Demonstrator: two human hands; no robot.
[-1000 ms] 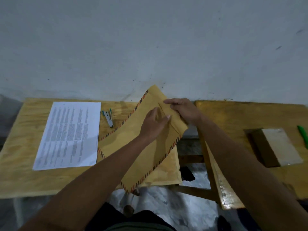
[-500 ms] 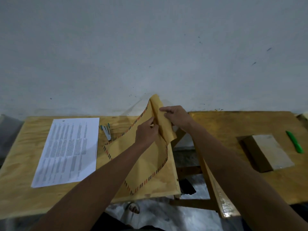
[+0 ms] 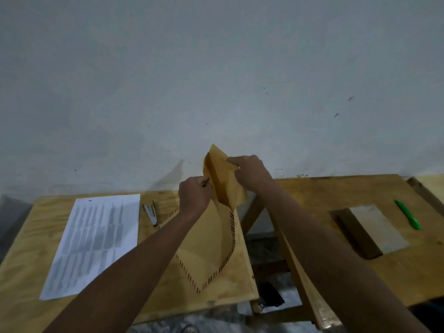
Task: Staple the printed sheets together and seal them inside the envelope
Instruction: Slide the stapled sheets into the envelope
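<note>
Head view: one wide-angle look down over two forearms at two plywood tables set against a pale wall.
Envelope: a brown manila envelope (image 3: 211, 246) with a striped airmail border stands lifted off the left table (image 3: 31, 265), its mouth end raised toward the wall and its lower corner down near the table's front right part — whether that corner touches the wood I cannot tell.
Left hand: the left hand (image 3: 193, 195) has its fingers curled round the envelope's left edge near the mouth, pinching the paper.
Right hand: the right hand (image 3: 249, 173) holds the flap side at the top, thumb and fingers closed on the paper, with the index finger stretched along the upper edge.
Envelope mouth: pulled apart between the two hands, so a dark fold shows inside.
Printed sheets: the printed sheets (image 3: 96, 241) lie flat on the left part of the left table, well apart from the envelope, text side up; whether they are stapled cannot be told.
Stapler: a small grey stapler (image 3: 151, 212) lies just right of the sheets' top corner, between them and the left forearm.
Right table: the right table (image 3: 312, 193) carries a flat brown and grey block (image 3: 372, 229) and, beside it toward the far right, a green pen (image 3: 408, 215).
Gap: between the tables — wooden legs and a dark object on the floor, too dim to name.
</note>
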